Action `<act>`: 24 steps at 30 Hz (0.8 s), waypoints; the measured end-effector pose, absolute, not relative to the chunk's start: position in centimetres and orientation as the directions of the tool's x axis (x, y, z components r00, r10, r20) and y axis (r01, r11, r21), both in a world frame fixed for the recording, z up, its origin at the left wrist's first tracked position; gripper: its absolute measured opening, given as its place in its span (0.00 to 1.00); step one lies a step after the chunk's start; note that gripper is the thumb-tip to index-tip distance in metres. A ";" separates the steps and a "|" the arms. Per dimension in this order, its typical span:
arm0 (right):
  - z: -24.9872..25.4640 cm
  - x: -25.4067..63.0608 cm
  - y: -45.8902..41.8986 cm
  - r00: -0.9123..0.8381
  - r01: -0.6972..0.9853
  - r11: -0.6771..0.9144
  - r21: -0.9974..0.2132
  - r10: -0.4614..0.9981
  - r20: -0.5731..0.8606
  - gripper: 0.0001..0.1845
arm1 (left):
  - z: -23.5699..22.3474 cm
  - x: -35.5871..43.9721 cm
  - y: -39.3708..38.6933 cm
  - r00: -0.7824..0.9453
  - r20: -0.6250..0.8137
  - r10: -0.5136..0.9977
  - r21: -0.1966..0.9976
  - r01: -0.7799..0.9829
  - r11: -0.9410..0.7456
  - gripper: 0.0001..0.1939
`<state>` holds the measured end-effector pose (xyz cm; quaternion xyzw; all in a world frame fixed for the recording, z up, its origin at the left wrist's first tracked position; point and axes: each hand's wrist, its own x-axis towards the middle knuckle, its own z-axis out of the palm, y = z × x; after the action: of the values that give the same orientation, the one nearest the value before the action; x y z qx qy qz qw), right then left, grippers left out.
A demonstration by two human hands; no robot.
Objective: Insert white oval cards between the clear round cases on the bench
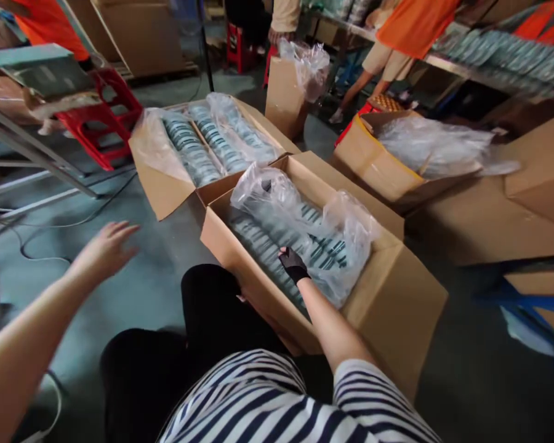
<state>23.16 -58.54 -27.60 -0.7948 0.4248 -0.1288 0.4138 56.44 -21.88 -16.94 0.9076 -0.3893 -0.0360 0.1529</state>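
My right hand point(292, 263), in a black glove, reaches into an open cardboard box point(397, 301) lined with a clear plastic bag point(300, 209) and filled with rows of blue-grey round items point(263, 246). The hand rests on those items; its fingers are hidden, so I cannot tell if it grips one. My left hand point(105, 246) is bare and hovers over the floor to the left of the box, fingers stretched out and holding nothing.
A second open box point(166, 184) of the same items stands behind to the left. More cartons point(378, 166) and a bagged box point(286, 92) lie beyond. A red stool point(99, 123), a metal table frame point(32, 154) and other people in orange stand around.
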 end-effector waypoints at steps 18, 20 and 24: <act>-27.5 16.4 -62.6 0.482 -0.874 -0.366 -0.319 -0.569 -0.667 0.19 | -23.7 39.9 -46.4 0.039 -0.141 -0.989 0.432 -0.897 -0.097 0.23; -25.2 15.5 -58.9 0.611 -0.784 -0.426 -0.451 -0.402 -0.682 0.16 | -23.1 39.1 -47.6 -0.007 -0.086 -0.996 0.406 -0.913 -0.029 0.24; -20.6 13.0 -52.9 0.795 -0.531 -0.540 -0.653 -0.049 -0.605 0.11 | -22.8 34.8 -50.9 -0.321 0.016 -0.947 0.418 -0.858 0.298 0.23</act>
<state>13.02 -52.88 -20.57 -0.8352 0.1737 0.2693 0.4469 34.78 -50.87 -22.82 0.5678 -0.7948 -0.1696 0.1310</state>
